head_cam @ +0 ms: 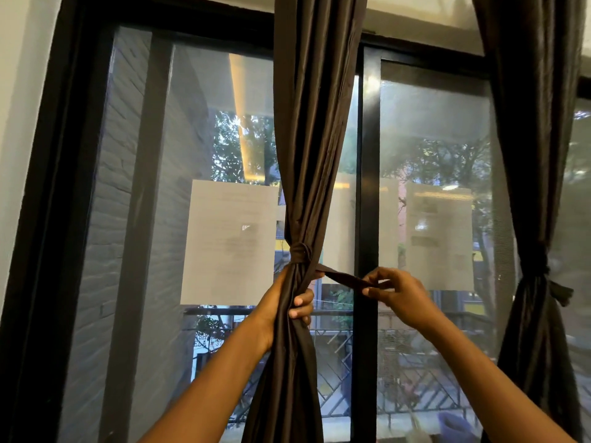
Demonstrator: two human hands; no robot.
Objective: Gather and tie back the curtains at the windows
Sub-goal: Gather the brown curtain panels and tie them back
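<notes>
We see the left hand [292, 306] with its grip closed around the gathered centre curtain [315, 129] just below the knot [300, 252], we judge to keep the bundle tight, while the right hand [395, 292] pinches the free end of the tie-back strip [343, 278] and draws it sideways, probably to cinch it. A second curtain [532, 155] at the right hangs already tied. Two paper sheets [228, 241] are stuck on the window glass [435, 123]; their print is too blurred for us to read, and only fragments of lettering show outside.
</notes>
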